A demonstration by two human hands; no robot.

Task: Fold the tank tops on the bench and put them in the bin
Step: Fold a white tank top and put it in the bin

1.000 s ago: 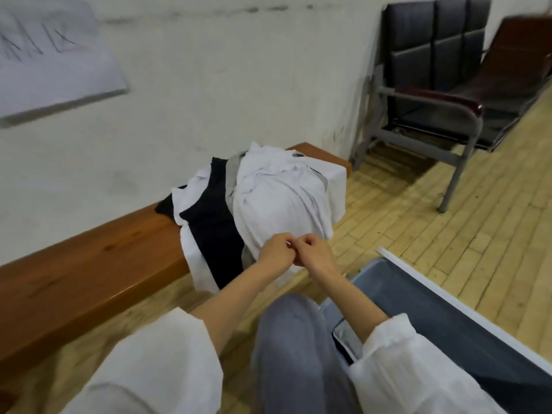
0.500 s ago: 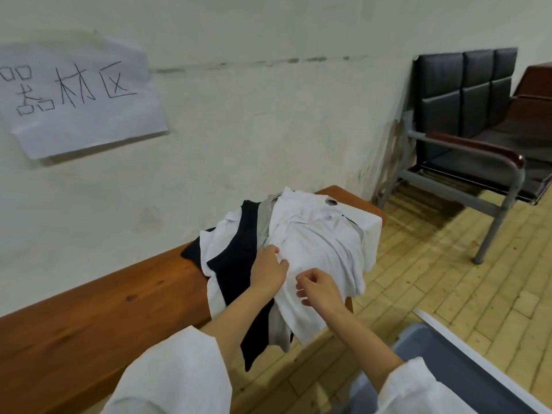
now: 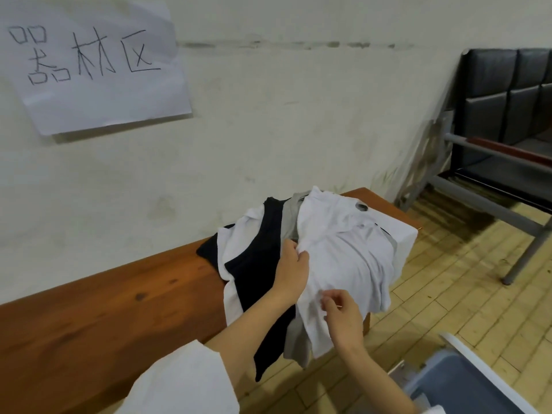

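1. Several tank tops lie heaped on the right end of the wooden bench (image 3: 119, 309) in the head view, and some of them hang over its front edge.
2. A white tank top (image 3: 343, 258) lies uppermost. To its left, a grey one (image 3: 291, 216) and a black one (image 3: 257, 270) show from under it, with a further white piece (image 3: 233, 243) beneath those.
3. The left hand (image 3: 291, 273) has its fingers curled into a fold at the left edge of the white tank top and grips it there.
4. The right hand (image 3: 343, 319) is lower down and near the left hand but not touching it. Its thumb and forefinger pinch the hanging part of the same top.
5. The bin (image 3: 454, 380), grey-blue with a white rim, stands on the floor (image 3: 448, 279) at the lower right, near the bench end. Only a corner of it is in view.
6. Both forearms are bare, and a white sleeve (image 3: 179, 380) covers the left upper arm.
7. A paper sign (image 3: 98, 70) with handwritten characters hangs on the wall, and a dark padded chair (image 3: 507, 115) stands to the right.
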